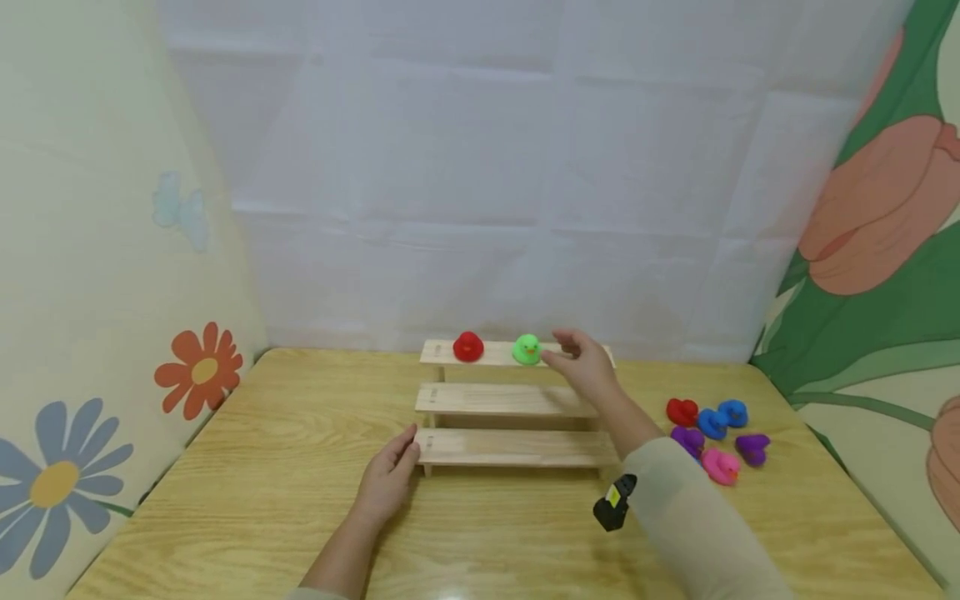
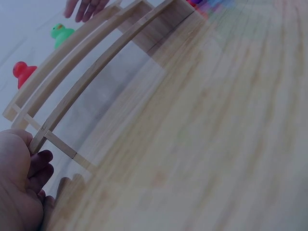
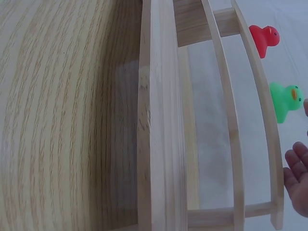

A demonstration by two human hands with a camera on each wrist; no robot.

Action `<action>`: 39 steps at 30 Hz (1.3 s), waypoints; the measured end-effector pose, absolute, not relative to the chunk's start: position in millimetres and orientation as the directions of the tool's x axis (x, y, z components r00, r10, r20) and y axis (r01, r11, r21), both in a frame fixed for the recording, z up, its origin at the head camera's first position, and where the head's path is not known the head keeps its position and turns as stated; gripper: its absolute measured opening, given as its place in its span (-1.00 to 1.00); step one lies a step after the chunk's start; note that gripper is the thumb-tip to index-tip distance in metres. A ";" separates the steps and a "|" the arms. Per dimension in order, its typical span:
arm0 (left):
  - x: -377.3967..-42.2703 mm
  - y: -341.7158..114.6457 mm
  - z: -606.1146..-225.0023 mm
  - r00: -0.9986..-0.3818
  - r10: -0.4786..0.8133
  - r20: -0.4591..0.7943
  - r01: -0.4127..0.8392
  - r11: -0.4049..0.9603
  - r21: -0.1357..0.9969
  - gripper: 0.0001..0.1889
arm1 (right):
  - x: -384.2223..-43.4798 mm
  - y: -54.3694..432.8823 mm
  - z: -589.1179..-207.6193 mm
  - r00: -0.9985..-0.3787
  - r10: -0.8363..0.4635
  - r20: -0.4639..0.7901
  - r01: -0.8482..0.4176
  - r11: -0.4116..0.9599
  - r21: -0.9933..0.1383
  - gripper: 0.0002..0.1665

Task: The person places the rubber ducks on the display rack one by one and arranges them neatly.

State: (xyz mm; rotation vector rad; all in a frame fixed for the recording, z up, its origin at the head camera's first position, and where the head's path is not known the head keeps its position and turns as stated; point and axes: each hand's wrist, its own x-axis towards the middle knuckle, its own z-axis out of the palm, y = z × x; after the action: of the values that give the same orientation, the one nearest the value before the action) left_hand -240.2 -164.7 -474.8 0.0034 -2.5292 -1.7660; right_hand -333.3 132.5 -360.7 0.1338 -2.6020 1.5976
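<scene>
A three-tier wooden stand (image 1: 517,447) rests on the table. On its top board sit a red rubber duck (image 1: 468,347) and, to the right, a green rubber duck (image 1: 527,350). My left hand (image 1: 387,479) grips the left end of the lowest board; in the left wrist view the thumb lies against the board end, with fingers curled below it. Just right of the green duck is my right hand (image 1: 588,367), its fingers loosely spread. The right wrist view shows a gap between the green duck (image 3: 286,100) and those fingers (image 3: 294,163), with nothing held.
Right of the stand lies a loose group of rubber ducks: a red one (image 1: 682,412), blue ones (image 1: 712,423), purple ones (image 1: 752,449) and a pink one (image 1: 722,467). A white cloth (image 1: 480,167) hangs behind the table (image 1: 300,433). Flower-patterned cloths flank both sides.
</scene>
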 end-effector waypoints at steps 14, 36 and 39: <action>-240.4 -165.1 -475.6 -0.998 -0.014 0.053 0.046 0.336 0.941 -0.49 | -322.1 153.1 -359.2 -0.985 -0.060 0.160 -0.169 0.454 -0.875 -0.36; -240.7 -165.0 -474.3 -0.998 -0.018 0.059 0.049 0.357 0.933 -0.49 | -303.4 202.8 -368.3 -0.975 -0.058 0.214 -0.214 0.504 -0.837 -0.34; -240.5 -164.8 -474.1 -0.998 -0.017 0.060 0.050 0.351 0.935 -0.49 | -300.2 210.0 -369.7 -0.977 -0.047 0.209 -0.204 0.513 -0.834 -0.35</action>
State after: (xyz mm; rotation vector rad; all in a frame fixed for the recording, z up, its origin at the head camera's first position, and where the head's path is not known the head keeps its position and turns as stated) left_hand -240.5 -164.8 -474.1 -0.0313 -2.5333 -1.7557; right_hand -300.2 210.0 -369.7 0.2167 -2.5900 1.4605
